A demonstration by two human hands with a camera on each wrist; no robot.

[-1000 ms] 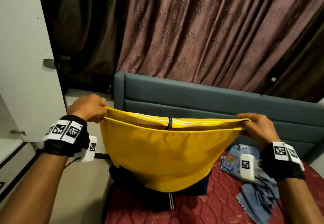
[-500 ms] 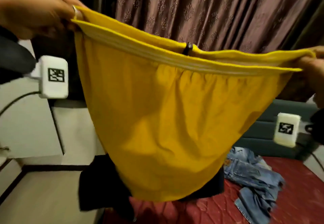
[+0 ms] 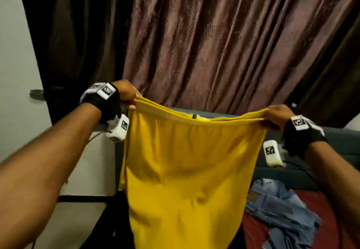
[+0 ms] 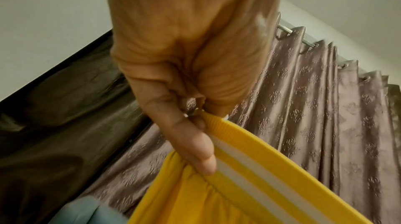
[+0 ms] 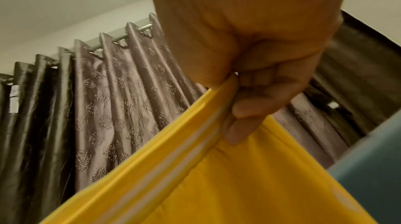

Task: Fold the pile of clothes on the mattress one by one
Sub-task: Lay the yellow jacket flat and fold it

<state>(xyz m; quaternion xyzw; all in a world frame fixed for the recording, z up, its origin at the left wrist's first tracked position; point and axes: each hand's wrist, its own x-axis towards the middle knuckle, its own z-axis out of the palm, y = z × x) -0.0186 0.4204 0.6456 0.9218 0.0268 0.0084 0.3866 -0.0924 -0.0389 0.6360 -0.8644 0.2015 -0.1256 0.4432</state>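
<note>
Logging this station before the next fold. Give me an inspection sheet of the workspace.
Surface: red quilted mattress, only partly in view.
Job's things: yellow garment held up in the air by its striped waistband; its lower part hangs in front of dark clothing.
Clutter: crumpled jeans on the mattress to the right.
Hands: left hand and right hand each pinch one end of the waistband.
Cables: a thin wire runs from the left wrist unit.
Surroundings: patterned curtain, grey headboard, white wall.
</note>
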